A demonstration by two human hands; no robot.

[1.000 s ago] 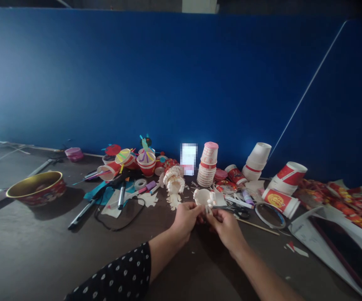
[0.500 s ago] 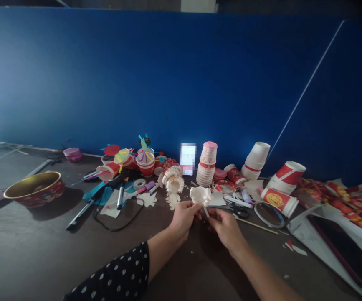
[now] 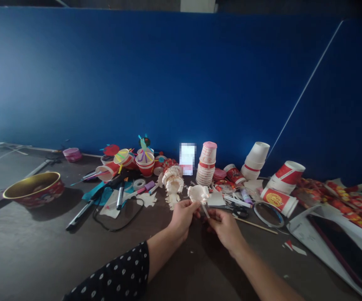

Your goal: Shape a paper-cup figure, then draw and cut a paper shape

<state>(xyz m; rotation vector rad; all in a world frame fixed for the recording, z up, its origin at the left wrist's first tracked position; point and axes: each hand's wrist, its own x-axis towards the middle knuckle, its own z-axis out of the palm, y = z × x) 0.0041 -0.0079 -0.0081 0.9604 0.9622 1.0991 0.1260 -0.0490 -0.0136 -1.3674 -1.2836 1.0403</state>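
I log the left hand (image 3: pixel 183 218) pinching the frilled paper cup (image 3: pixel 198 194) above the tabletop (image 3: pixel 27 251), the right hand (image 3: pixel 225 228) closed on its white stem (image 3: pixel 205 211); a fuller, layered curled-paper figure (image 3: pixel 172 179) stands just beyond.

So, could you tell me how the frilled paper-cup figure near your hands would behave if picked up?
The frilled paper-cup figure would probably feel very light, being thin cut paper. Its curled strips look floppy and easily crushed. It may tip if nudged, its base looking narrow.
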